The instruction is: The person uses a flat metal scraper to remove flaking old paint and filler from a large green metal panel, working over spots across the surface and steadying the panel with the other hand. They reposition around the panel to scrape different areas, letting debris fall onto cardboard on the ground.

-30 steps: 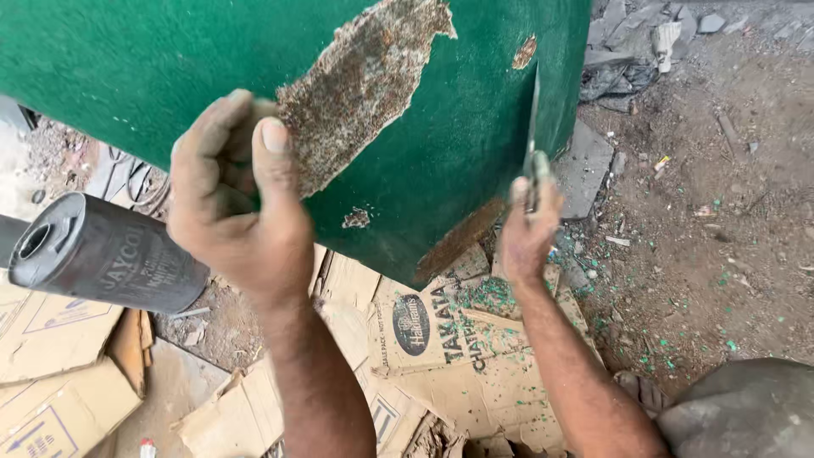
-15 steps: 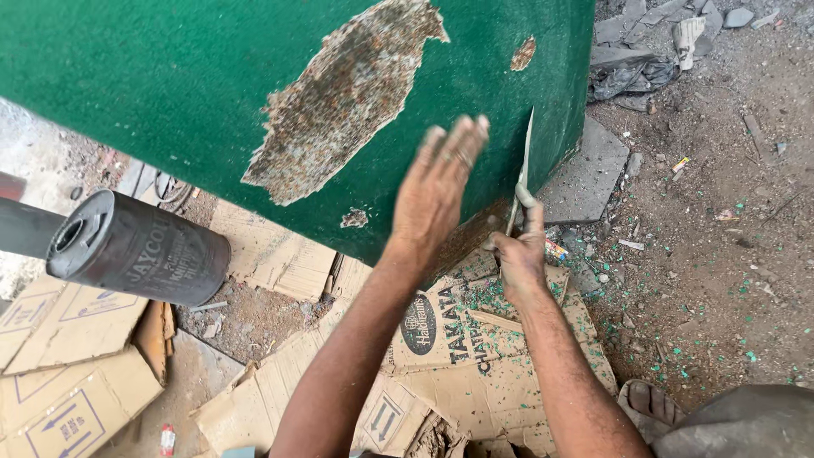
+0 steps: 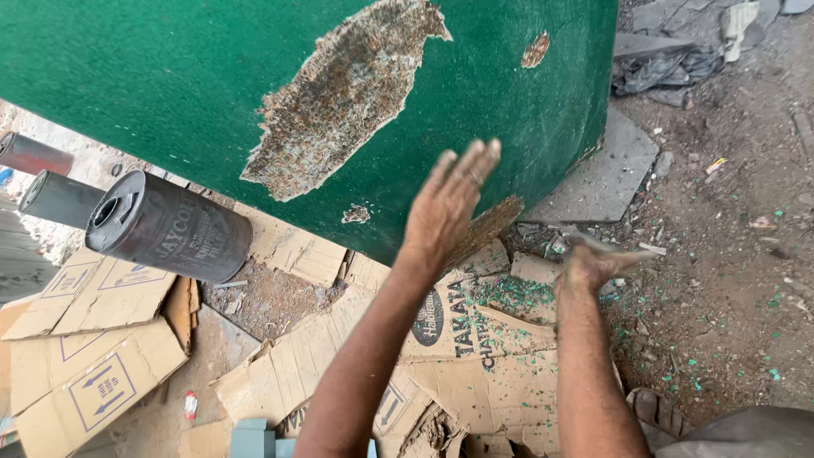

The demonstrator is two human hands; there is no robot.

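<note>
Dirt ground (image 3: pixel 721 280) with flattened cardboard (image 3: pixel 102 356) near left, green paint flakes (image 3: pixel 509 297) scattered mid, a grey slab (image 3: pixel 606 174) and rubble (image 3: pixel 670 59) far right.

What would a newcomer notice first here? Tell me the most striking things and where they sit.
A big green painted drum fills the top, with a large rusty patch where paint has flaked off. The left hand is raised open against its lower edge, while the right hand grips a blurred flat tool beside it. Below lie flattened cardboard strewn with green paint flakes, and a dark cylinder at left.

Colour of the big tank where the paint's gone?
Rusty brown on the bare patch; the rest of the tank is green. Head view.
</note>
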